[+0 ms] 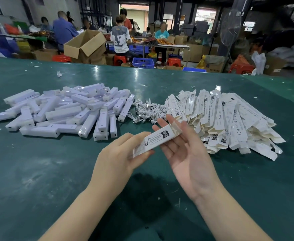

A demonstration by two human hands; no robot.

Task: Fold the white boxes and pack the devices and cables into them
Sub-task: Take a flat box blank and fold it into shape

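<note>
A long white box [157, 139] with black print is held above the green table [38, 171], tilted up to the right. My left hand [120, 157] grips its lower left end between thumb and fingers. My right hand [181, 150] lies palm up with straight fingers under the box's right end, where an end flap sticks out. A pile of white devices [64, 110] lies at the left. White coiled cables [148, 111] sit in the middle. A heap of flat unfolded white boxes [226, 119] lies at the right.
Small white scraps [59, 73] lie on the far part of the table. Beyond the table's far edge several people sit at other tables among brown cartons [83, 44], red stools and blue crates [143, 63].
</note>
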